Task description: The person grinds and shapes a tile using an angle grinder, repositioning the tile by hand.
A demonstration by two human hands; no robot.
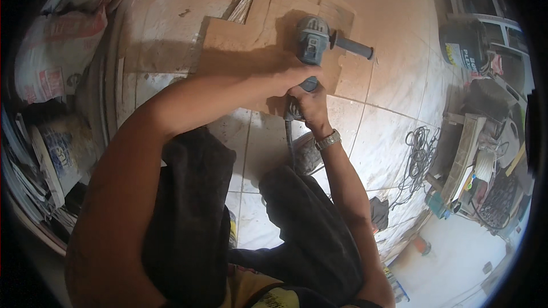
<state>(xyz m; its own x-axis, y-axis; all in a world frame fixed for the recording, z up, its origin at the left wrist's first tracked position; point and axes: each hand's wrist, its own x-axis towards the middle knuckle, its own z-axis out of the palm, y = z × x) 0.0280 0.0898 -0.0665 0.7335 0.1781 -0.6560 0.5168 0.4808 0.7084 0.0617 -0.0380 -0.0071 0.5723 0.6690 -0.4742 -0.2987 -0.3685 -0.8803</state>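
Observation:
An angle grinder (311, 43) with a dark body is over a sheet of brown cardboard (251, 40) on the floor. Its black side handle (355, 47) juts out to the right, held by neither hand. My left hand (298, 77) is closed around the body just behind the gear head, its fingers partly hidden. Closer to me, my right hand (312, 104) wraps the rear of the same grinder, and a metal watch sits on that wrist. The black cord (289, 137) drops from the tool's back end toward my knees. The grinder's disc does not show.
Dusty pale tiles (394, 80) surround the cardboard. A coil of dark cable (419, 157) lies on the right, near cluttered shelving and a black bucket (463, 45). Filled sacks (60, 54) and a stained pail (65, 148) stand along the left.

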